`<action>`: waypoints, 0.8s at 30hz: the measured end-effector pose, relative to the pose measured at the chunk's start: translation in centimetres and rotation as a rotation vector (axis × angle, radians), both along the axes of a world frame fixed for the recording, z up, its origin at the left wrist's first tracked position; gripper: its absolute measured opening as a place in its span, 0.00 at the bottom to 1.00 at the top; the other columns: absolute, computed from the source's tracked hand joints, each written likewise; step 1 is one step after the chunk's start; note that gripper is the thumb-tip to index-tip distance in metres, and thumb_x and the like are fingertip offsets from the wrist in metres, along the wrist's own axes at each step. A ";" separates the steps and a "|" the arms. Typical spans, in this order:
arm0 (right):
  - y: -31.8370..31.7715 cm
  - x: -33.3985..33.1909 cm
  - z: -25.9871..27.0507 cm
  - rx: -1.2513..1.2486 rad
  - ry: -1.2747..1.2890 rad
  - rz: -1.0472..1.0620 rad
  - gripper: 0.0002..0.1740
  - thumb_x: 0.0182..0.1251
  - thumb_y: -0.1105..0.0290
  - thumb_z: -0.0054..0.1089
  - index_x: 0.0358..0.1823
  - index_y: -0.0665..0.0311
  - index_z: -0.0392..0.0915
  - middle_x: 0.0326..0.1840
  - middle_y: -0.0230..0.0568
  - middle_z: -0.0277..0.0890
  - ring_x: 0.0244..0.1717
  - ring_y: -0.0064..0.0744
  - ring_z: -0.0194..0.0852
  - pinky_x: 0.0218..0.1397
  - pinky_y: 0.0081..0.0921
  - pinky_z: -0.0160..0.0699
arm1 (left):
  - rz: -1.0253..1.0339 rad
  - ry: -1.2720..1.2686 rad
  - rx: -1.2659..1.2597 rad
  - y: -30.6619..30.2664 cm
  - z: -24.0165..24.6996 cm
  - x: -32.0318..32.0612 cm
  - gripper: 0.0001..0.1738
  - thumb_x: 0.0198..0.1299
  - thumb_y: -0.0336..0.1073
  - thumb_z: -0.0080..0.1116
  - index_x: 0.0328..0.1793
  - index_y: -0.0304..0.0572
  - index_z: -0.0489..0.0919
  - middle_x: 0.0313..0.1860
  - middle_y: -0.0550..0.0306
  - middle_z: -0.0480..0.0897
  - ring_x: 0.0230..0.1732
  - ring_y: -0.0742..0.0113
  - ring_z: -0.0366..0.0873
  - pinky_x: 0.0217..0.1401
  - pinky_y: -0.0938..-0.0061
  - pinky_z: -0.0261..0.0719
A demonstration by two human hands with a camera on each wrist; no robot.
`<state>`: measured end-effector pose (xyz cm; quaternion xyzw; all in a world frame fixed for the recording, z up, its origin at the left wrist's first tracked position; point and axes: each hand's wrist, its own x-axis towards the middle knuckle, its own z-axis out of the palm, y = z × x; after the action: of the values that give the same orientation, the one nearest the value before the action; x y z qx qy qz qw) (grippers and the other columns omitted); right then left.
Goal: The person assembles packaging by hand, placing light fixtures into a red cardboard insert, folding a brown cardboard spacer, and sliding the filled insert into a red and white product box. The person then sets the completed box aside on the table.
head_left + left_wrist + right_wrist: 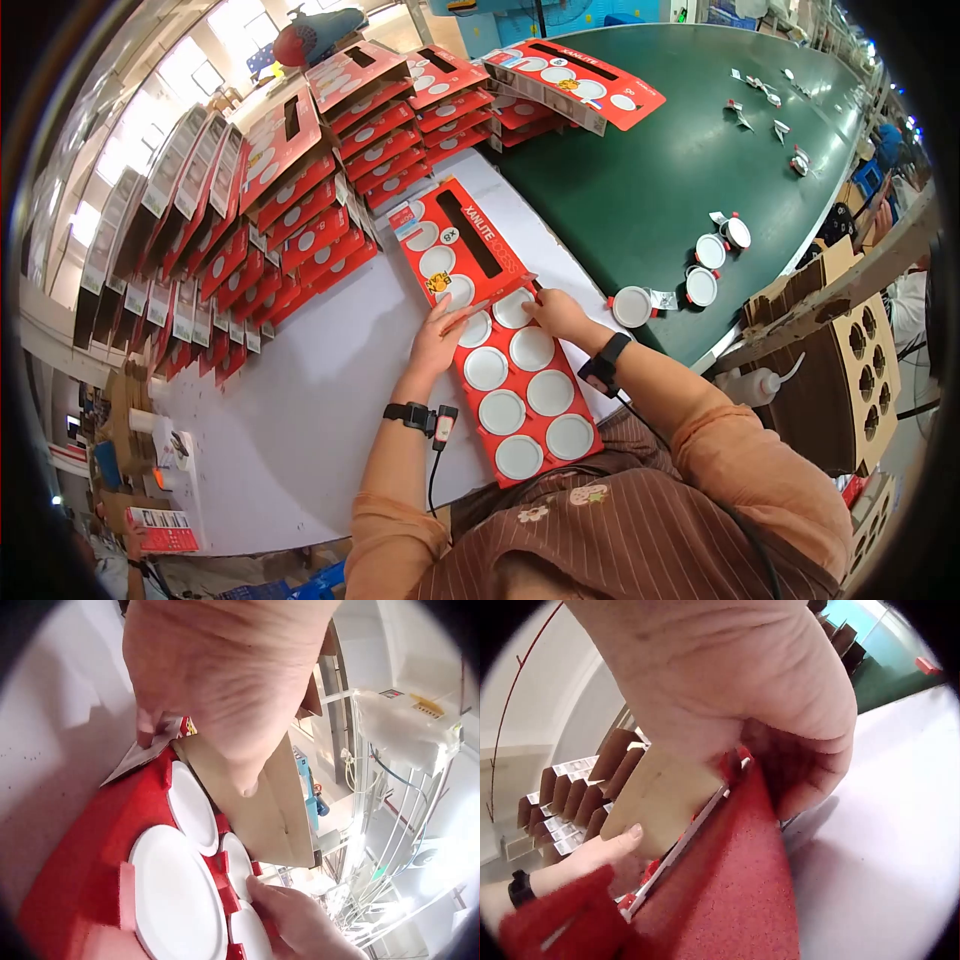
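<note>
A red cardboard box point(470, 240) printed XANLITE lies slanted on the white table, its open end toward the person. A red insert point(520, 400) bearing several round white lamps point(502, 412) in two rows reaches from that end to the person's lap. My left hand point(437, 338) holds the box at its open end, thumb along a brown flap point(255, 817) and fingers round the side. My right hand point(562, 315) grips the insert's right edge close to the box mouth. In the right wrist view, its curled fingertips point(799, 799) are partly hidden behind the red edge.
Stacked red boxes point(290, 215) fill the table's far left, with another box point(580, 80) overhanging the green conveyor point(640, 180). Loose lamps point(632, 306) lie on the conveyor's near edge. At the right stand a squeeze bottle point(750, 386) and brown cardboard with holes point(868, 370).
</note>
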<state>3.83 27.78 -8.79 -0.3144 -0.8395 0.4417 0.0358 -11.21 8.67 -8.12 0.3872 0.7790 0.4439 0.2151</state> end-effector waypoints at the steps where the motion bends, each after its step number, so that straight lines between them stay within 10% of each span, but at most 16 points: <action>1: -0.1 -0.1 -0.2 0.041 -0.023 0.025 0.22 0.62 0.55 0.54 0.31 0.71 0.81 0.31 0.56 0.80 0.35 0.50 0.80 0.43 0.40 0.75 | -0.007 -0.065 -0.024 -0.4 0.4 0.1 0.17 0.64 0.32 0.53 0.58 0.44 0.79 0.74 0.47 0.59 0.70 0.60 0.64 0.67 0.72 0.65; 18: -3.0 10.2 1.2 -0.077 -0.127 0.324 0.29 0.65 0.47 0.53 0.35 0.73 0.80 0.33 0.58 0.79 0.37 0.53 0.78 0.42 0.38 0.75 | -0.290 0.188 -0.021 -6.5 1.3 5.1 0.21 0.55 0.29 0.62 0.56 0.54 0.81 0.69 0.44 0.66 0.65 0.48 0.66 0.65 0.65 0.68; 24: -4.4 13.0 1.4 -0.142 -0.153 0.277 0.29 0.62 0.47 0.58 0.41 0.72 0.78 0.34 0.56 0.80 0.37 0.48 0.80 0.43 0.36 0.76 | -0.050 0.266 0.040 -7.3 1.0 9.8 0.26 0.51 0.28 0.64 0.59 0.47 0.78 0.67 0.43 0.68 0.65 0.47 0.67 0.63 0.64 0.70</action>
<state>16.81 23.39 -7.42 -0.2301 -0.8417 0.4754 -0.1118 -1.46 1.33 -7.13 0.4659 0.7819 0.3984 0.1132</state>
